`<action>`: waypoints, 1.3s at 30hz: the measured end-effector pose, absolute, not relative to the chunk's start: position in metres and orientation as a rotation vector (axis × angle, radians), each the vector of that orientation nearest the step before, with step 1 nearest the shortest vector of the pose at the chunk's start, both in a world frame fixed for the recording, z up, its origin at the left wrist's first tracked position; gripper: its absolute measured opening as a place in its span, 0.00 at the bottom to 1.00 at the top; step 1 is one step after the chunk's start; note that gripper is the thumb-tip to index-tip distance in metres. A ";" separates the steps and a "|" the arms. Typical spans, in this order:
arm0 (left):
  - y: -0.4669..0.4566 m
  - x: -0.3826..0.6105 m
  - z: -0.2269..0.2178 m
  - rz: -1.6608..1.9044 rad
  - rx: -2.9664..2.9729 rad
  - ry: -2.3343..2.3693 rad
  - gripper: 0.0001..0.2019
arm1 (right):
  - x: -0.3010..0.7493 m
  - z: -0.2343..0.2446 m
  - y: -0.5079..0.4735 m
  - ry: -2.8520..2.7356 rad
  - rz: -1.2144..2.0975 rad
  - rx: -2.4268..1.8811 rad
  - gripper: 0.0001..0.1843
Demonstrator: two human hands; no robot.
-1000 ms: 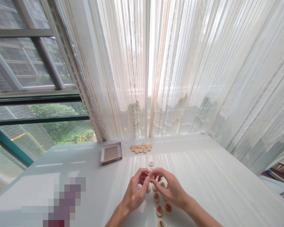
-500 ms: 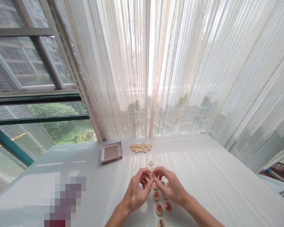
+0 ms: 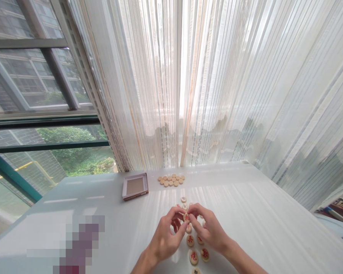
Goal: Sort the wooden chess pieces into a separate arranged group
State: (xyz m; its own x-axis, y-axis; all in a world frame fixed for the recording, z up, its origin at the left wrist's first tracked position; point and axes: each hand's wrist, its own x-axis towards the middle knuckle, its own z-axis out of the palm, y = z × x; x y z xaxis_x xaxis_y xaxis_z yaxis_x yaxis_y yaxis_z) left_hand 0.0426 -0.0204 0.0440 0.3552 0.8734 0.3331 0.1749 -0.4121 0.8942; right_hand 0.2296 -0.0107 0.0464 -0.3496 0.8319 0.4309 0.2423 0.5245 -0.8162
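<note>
Between my two hands is a round wooden Chinese chess piece with a red character facing up. My left hand pinches it from the left with thumb and fingertips. From the right, the thumb and fingers of my right hand close on the same piece. Towards me runs a line of more pieces, among them a red-marked piece and another red one. Beyond my fingertips lies a black-marked piece. My right hand partly covers some pieces beside the line.
Farther back on the white table is a cluster of pale, blank-looking discs. To their left stands a shallow open box. A sheer striped curtain hangs behind the table, with an open window at the left.
The view has tilted slightly, so everything sits a little lower. Both hands keep to the same piece. A black-marked piece seen earlier by my right hand is now covered.
</note>
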 end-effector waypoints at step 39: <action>-0.018 0.042 0.043 1.123 1.780 0.985 0.11 | 0.230 0.049 -0.010 -1.906 0.796 -0.887 0.06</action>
